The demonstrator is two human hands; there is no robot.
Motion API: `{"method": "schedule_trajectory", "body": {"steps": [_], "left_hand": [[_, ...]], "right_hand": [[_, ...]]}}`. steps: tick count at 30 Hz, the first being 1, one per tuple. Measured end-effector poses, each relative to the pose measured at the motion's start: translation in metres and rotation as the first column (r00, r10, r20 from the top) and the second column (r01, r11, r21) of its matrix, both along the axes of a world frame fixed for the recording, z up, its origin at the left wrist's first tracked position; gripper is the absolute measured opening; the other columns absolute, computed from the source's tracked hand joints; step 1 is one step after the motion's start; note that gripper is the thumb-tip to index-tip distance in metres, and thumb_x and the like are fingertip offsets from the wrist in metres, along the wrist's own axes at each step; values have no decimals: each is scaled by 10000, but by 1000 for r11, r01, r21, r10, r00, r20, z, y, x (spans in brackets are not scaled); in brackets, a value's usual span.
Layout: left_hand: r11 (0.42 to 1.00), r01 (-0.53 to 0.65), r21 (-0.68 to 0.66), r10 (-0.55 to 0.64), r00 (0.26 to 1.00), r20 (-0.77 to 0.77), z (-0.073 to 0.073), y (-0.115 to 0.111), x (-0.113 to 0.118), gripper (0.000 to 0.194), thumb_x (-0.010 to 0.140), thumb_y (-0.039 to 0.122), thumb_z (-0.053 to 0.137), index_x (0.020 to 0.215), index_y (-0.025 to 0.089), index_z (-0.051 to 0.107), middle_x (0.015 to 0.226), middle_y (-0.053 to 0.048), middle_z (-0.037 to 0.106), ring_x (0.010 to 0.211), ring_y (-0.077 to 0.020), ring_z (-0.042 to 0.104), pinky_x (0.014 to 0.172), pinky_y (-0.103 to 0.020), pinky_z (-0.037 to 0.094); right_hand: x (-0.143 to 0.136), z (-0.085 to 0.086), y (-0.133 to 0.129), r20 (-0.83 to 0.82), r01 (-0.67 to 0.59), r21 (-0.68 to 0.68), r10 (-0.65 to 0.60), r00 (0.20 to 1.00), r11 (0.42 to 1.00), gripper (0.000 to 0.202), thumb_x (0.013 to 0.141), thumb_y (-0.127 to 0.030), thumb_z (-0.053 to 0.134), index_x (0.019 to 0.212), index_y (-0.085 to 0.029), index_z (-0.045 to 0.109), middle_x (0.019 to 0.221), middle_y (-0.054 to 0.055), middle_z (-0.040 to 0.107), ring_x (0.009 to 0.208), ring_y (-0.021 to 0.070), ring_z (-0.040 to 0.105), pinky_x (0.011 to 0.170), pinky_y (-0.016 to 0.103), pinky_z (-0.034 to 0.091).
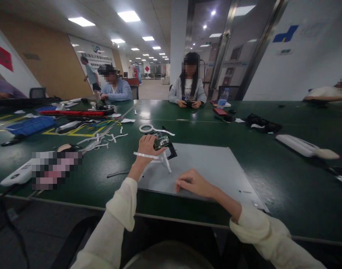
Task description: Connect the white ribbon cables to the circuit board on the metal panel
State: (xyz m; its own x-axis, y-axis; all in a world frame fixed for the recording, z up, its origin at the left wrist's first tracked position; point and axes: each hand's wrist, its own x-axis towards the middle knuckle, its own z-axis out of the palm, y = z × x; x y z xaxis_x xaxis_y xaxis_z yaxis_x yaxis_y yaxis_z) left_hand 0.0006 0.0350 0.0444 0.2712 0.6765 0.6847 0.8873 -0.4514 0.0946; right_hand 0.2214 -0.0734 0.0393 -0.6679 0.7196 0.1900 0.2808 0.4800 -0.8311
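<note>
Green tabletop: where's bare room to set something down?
Bare: green tabletop between flat grey panel and long white device on the right; panel beyond the right hand. Crowded: left, white tape strips and blue plastic tray; around the left hand and green circuit board.

gap btwn hands (195,184), tape strip (168,164) w/in
</note>
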Motion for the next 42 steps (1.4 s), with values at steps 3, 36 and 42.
{"method": "schedule_trajectory", "body": {"steps": [3,36,42], "left_hand": [[1000,19,2,-19,1000,4,3,-3,8,492,687,578,579,941,156,555,928,-90,537,926,-250,459,863,-376,347],[915,216,-341,-54,903,427,-11,3,23,401,884,470,308,961,158,548,857,-76,599,809,-183,573,759,-324,441],[735,395,-551,-8,818,575,-24,9,19,395,847,478,343,812,153,566,745,-42,609,610,-130,560,545,-232,425]], "right_hand": [[6,0,12,-198,311,-94,-324,925,946,364,849,-418,447,724,-142,649,717,52,657,702,142,610,692,256,466],[50,19,45,-548,349,-740,-816,181,575,414,605,-174,683,996,-228,558,770,-39,611,535,62,532,450,149,490],[56,15,45,-518,320,-768,-832,199,555,294,632,-181,650,914,-201,571,660,-42,573,512,65,524,421,132,469]]}}
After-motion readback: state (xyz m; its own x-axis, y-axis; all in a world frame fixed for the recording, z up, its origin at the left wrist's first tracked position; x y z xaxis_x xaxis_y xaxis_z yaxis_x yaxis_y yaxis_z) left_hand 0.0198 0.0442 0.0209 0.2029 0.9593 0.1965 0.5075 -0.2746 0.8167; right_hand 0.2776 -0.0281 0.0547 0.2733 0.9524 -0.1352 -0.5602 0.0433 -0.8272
